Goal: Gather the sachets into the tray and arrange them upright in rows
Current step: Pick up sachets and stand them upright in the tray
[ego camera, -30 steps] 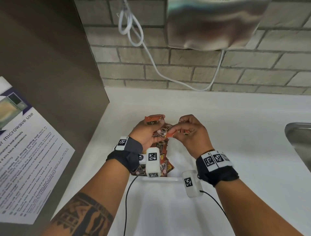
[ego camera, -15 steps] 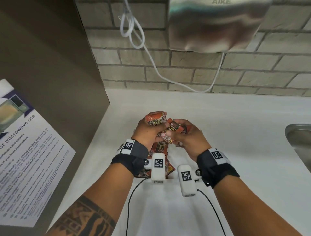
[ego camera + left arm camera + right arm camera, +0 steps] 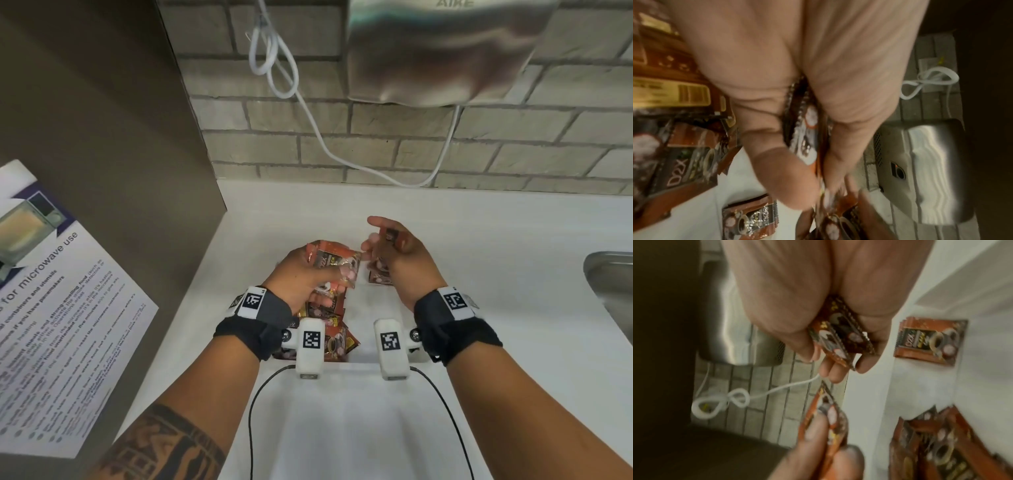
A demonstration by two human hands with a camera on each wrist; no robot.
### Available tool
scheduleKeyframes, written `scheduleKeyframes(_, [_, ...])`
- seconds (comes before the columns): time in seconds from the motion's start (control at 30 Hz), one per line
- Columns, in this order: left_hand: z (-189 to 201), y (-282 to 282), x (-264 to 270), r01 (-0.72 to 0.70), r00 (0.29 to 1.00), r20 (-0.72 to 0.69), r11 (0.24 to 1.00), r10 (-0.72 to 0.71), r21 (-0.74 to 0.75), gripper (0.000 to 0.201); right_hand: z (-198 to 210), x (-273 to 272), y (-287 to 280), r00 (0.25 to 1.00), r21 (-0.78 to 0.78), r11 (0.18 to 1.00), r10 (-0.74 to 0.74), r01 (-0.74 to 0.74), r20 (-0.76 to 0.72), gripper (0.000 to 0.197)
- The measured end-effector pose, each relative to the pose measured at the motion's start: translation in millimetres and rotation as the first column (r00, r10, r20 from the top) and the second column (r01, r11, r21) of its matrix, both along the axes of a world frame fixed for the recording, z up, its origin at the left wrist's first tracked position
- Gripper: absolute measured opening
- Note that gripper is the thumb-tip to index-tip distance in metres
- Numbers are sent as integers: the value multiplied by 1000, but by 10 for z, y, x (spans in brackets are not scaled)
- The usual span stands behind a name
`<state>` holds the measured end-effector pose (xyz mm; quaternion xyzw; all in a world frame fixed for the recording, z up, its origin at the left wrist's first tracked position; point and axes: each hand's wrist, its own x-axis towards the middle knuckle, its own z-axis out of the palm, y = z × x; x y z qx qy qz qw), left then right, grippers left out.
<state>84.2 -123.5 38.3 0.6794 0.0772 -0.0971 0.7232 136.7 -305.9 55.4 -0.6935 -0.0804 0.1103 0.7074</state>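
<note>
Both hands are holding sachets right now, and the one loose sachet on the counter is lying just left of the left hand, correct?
Not quite. Both the left hand and the right hand do hold sachets, but the loose sachet lies below the right hand, not left of the left one. The head view shows it; the right wrist view also shows it flat on the counter.

Black wristbands (image 3: 255, 329) on both wrists carry white tags with square black codes. White camera blocks (image 3: 310, 344) trail black cables (image 3: 255, 411). Dark tattoo (image 3: 161, 448), lower left forearm.

Sachets (image 3: 330, 337) fill the tray's (image 3: 359, 366) left side; sink (image 3: 608, 291) far right.
</note>
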Motion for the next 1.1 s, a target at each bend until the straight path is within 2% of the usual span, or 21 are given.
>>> scheduleKeyframes(0.07, [2,8,-16,75,997,27,991,-79,110,30,10,5,17,985,-192,973,146,-126,96,32])
scheduleKeyframes(0.13, [24,19,-20,76,995,57,982,-87,174,33,-30,24,17,965,-266,935,256,-234,52,35])
scheduleKeyframes(0.2, [53,46,-15,36,993,101,978,-58,203,30,-74,30,7,956,-235,928,290,-290,-36,37])
scheduleKeyframes(0.3, [69,79,-14,-13,990,139,972,-20,236,33,-102,28,-18,941,-170,930,302,-326,-155,52])
scheduleKeyframes(0.4, [56,76,-8,-10,992,127,968,-23,252,45,-84,28,-55,894,-148,893,388,-424,-224,43])
scheduleKeyframes(0.53, [58,37,-15,-19,992,125,987,-2,160,40,-32,17,-77,834,-138,839,477,-526,-276,43])
scheduleKeyframes(0.6, [66,22,-1,-29,993,117,991,14,128,36,-28,-17,-49,834,-107,845,485,-525,-262,45])
scheduleKeyframes(0.8, [78,-19,52,-47,993,109,994,35,103,29,-105,-56,34,903,-66,907,403,-415,-147,49])
scheduleKeyframes(0.93, [51,-16,81,-177,984,-60,969,169,-173,11,-127,7,-4,949,35,966,258,-256,-183,51])
scheduleKeyframes(1.0, [29,-24,81,-180,983,-74,962,168,-207,10,-142,-2,23,957,14,969,245,-246,-155,47])
scheduleKeyframes(1.1, [7,-92,58,-124,992,-30,974,121,-189,9,-183,-48,139,971,-60,973,214,-221,-110,65])
